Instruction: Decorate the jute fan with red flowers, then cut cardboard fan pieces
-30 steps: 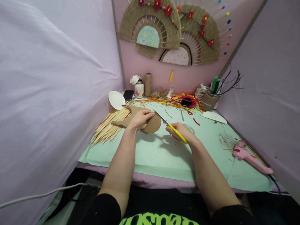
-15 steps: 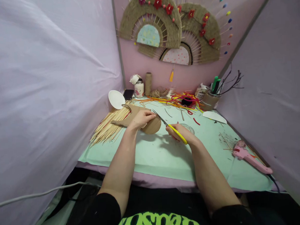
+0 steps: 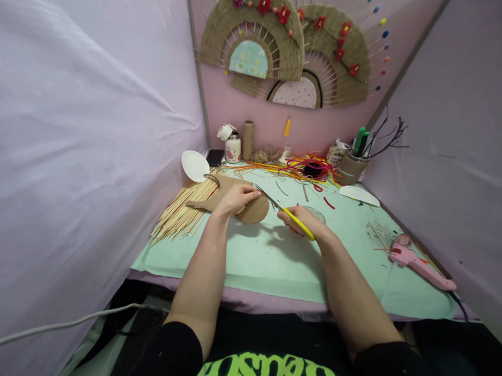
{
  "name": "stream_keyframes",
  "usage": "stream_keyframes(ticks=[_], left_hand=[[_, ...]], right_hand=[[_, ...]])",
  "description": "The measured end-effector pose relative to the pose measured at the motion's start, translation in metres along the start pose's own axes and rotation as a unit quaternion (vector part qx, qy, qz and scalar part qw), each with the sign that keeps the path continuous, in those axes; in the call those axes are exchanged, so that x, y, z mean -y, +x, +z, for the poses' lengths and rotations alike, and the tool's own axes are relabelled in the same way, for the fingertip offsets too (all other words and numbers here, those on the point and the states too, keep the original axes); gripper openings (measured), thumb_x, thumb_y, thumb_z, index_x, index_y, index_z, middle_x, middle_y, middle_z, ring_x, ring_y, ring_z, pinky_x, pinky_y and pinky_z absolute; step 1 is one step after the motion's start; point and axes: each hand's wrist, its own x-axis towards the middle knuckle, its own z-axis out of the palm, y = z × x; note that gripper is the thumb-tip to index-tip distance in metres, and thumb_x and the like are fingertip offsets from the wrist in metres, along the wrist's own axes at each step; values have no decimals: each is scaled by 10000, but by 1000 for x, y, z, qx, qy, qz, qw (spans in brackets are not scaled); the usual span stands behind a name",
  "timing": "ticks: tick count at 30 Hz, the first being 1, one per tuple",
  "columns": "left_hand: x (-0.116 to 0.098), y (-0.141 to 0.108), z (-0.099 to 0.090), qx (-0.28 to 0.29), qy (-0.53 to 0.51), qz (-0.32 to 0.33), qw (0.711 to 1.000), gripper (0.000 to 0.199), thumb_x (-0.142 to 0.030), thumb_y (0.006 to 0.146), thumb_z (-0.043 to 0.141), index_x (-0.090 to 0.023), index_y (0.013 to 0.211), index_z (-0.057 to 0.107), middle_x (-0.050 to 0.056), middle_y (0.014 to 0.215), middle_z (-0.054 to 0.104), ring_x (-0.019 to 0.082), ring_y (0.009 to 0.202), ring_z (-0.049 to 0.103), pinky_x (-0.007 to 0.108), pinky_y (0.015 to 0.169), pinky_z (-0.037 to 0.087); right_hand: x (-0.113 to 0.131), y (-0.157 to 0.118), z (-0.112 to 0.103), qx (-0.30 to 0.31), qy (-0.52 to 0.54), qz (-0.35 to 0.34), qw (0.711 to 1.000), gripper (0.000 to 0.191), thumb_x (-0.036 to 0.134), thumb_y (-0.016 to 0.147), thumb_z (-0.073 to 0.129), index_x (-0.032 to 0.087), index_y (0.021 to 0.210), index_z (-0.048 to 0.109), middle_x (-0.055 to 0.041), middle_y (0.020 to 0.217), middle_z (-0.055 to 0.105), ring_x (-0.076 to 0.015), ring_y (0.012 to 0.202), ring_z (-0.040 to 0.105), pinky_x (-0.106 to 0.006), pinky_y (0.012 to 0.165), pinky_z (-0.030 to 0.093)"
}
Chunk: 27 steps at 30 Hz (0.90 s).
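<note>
Brown cardboard with a rounded end (image 3: 254, 211) is gripped near its edge by my left hand (image 3: 240, 198), whose fingers are pinched together. My right hand (image 3: 302, 219) is closed on the yellow-handled scissors (image 3: 298, 223). The scissor blades point up and left, and their tips reach the fingertips of my left hand beside the cardboard's rounded edge. A wider cardboard piece (image 3: 224, 190) lies behind my left hand, over a pile of thin wooden sticks (image 3: 177, 213); whether it joins the rounded part is hidden.
A pink glue gun (image 3: 421, 266) lies at the table's right edge. A white oval (image 3: 195, 166), a phone (image 3: 215, 157), a jar (image 3: 233, 148) and a twine spool (image 3: 248, 140) stand or lie at the back. Colourful strips (image 3: 304, 166) lie near a pen pot (image 3: 351, 168).
The scissors and my right hand have shifted very slightly. My left hand keeps its hold on the cardboard, whose rounded end has turned a little.
</note>
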Motion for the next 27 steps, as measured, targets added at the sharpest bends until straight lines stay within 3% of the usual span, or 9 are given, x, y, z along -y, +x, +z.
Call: stream_keyframes(ticks=[6, 10, 13, 16, 22, 27], left_hand=[[0, -1, 0, 4, -34, -22, 999, 355, -482, 717, 671, -151, 826, 736, 14, 739, 654, 131, 677, 517, 232, 590, 352], [1, 4, 5, -54, -146, -46, 987, 292, -424, 696, 715, -142, 769, 700, -2, 681, 615, 108, 624, 500, 222, 569, 362], [-3, 10, 12, -142, -279, -74, 947, 213, -332, 695, 737, -148, 757, 648, -10, 685, 606, 97, 637, 537, 218, 618, 425], [-9, 13, 18, -198, -384, -88, 898, 175, -228, 705, 742, -158, 775, 598, -5, 736, 631, 94, 706, 599, 241, 737, 487], [-14, 13, 34, -192, -485, -75, 850, 173, -119, 728, 698, -169, 803, 550, 5, 790, 670, 111, 802, 656, 287, 864, 505], [-12, 13, 52, -168, -542, -58, 821, 146, -62, 755, 635, -169, 814, 555, 14, 820, 688, 104, 815, 669, 267, 889, 507]], right_hand=[[-2, 5, 5, -5, 54, 39, 998, 444, 610, 791, 522, 216, 597, 456, 42, 411, 438, -99, 349, 388, -238, 414, 307], [-5, 15, 8, -84, 124, 80, 985, 425, 613, 803, 509, 221, 645, 472, 35, 437, 470, -105, 343, 403, -246, 399, 324], [-6, 20, 8, -134, 166, 99, 972, 429, 625, 815, 486, 217, 681, 479, 18, 480, 519, -111, 358, 442, -248, 397, 345], [0, 21, 9, -140, 210, 81, 964, 392, 593, 817, 510, 212, 729, 495, -19, 585, 617, -127, 439, 540, -235, 405, 363], [9, 27, 25, -153, 318, 10, 936, 329, 418, 673, 705, 218, 740, 452, -58, 781, 697, -200, 727, 682, -234, 502, 454], [3, 37, 33, -238, 378, -43, 894, 433, 440, 564, 766, 215, 719, 430, -15, 728, 632, -179, 653, 644, -274, 563, 508]])
